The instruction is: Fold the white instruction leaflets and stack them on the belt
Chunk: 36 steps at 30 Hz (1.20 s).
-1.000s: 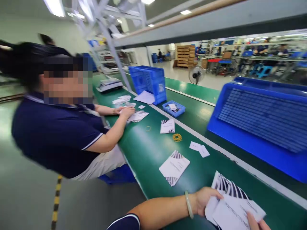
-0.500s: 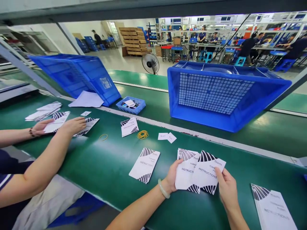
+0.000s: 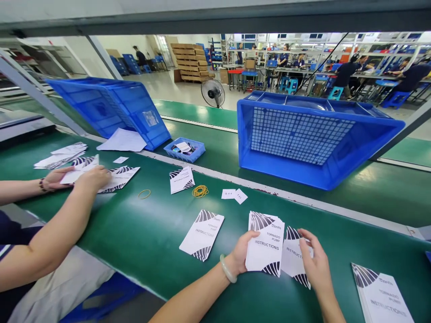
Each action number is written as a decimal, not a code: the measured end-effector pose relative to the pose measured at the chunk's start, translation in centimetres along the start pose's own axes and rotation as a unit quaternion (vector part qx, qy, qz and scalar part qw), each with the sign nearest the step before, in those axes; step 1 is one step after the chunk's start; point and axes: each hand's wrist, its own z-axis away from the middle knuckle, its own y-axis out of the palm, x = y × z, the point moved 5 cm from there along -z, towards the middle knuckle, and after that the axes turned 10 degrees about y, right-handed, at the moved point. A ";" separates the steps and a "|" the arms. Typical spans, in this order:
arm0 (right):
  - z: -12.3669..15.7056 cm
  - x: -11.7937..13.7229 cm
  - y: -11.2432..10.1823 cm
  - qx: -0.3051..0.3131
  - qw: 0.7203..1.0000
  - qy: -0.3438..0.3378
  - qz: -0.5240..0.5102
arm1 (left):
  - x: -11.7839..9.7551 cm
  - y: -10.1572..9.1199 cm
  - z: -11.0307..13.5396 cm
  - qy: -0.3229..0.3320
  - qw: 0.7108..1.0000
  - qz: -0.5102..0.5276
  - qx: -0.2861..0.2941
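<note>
In my left hand [image 3: 239, 252] is a stack of white instruction booklets [image 3: 264, 258], its thumb on the front cover and the edges slightly fanned. My right hand [image 3: 318, 262] pinches the right edge of further instruction booklets [image 3: 292, 259], partly covered by that stack; how many there are I cannot tell. To the left, a pile of the same booklets [image 3: 202, 235] lies on the green work surface. Another booklet pile [image 3: 384, 294] lies at the right, beyond my right hand.
Farther back are a small booklet pile [image 3: 182, 179], yellow rubber bands [image 3: 200, 191] and paper slips [image 3: 229, 194]. Behind stand a small blue basket [image 3: 186, 154] and large tilted blue crates [image 3: 286, 172]. At left, a co-worker's hands [image 3: 92, 178] handle booklets.
The booklets at my right hand have shifted down and partly behind the left stack, whose front cover now shows fully. The co-worker's right hand has moved left.
</note>
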 end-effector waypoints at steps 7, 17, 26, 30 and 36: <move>1.2 1.1 2.0 0.038 0.999 -0.020 0.011 | 2.2 -0.6 0.3 -0.032 0.999 -0.028 -0.021; 1.0 0.3 1.9 0.096 0.990 0.006 -0.103 | 2.6 -1.2 0.2 -0.059 0.997 -0.042 -0.021; 1.4 0.5 1.4 0.043 0.997 -0.062 -0.030 | -1.0 0.4 0.1 -0.006 0.995 0.091 0.043; 3.7 -0.6 3.3 0.035 0.967 -0.186 0.170 | -4.0 -0.1 0.4 0.061 0.993 0.099 0.036; 3.9 -0.2 6.9 0.087 0.904 -0.314 0.276 | -4.4 -0.1 0.7 0.060 0.991 0.114 0.032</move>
